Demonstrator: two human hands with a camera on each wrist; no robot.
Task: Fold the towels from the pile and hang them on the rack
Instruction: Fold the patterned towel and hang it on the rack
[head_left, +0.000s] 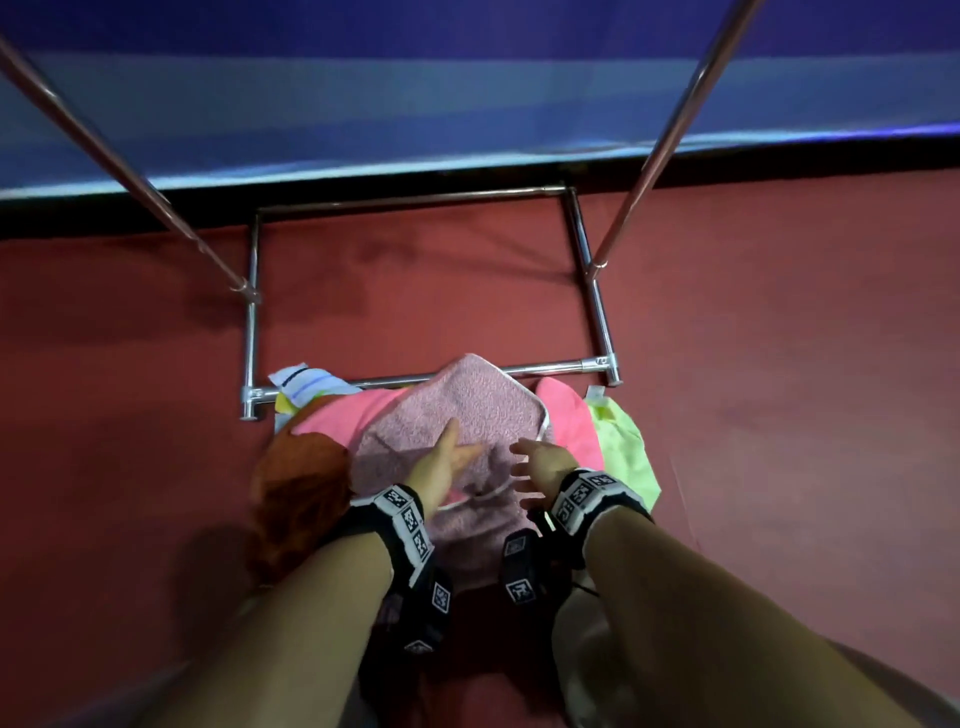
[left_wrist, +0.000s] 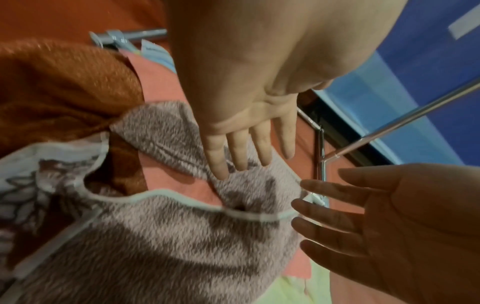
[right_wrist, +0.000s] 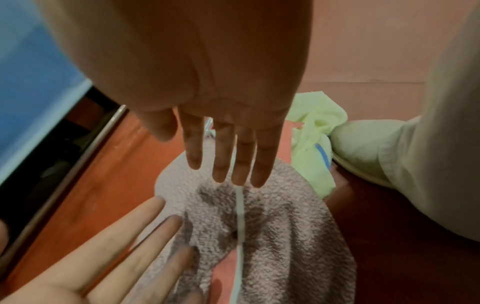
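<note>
A fuzzy mauve towel (head_left: 467, 410) w/ pale trim is spread on top of the other cloths on the red floor (head_left: 779, 364). Its far corner is lapped over the near bottom bar of the metal rack (head_left: 563, 367). A pink towel (head_left: 327, 422) is laid under it. An orange towel (head_left: 301, 488) is bunched at the left & a green towel (head_left: 623, 452) at the right. A white striped cloth (head_left: 306, 384) is tucked at the far left, by the rack's corner joint.

Both hands are held over the mauve towel's near half, side by side & apart. The left hand (head_left: 441, 462) is spread flat w/ fingers straight & thumb out; nothing is gripped. The right hand (head_left: 537, 465) is likewise spread, fingers straight & parted, nothing gripped. Whether any fingertip is touching the mauve towel can't be told. A fold w/ the trim edge is seen btwn the two hands.

Two slanted poles (head_left: 670, 135) of the rack are seen rising to the far left & far right, w/ a blue panel (head_left: 467, 104) behind.
</note>
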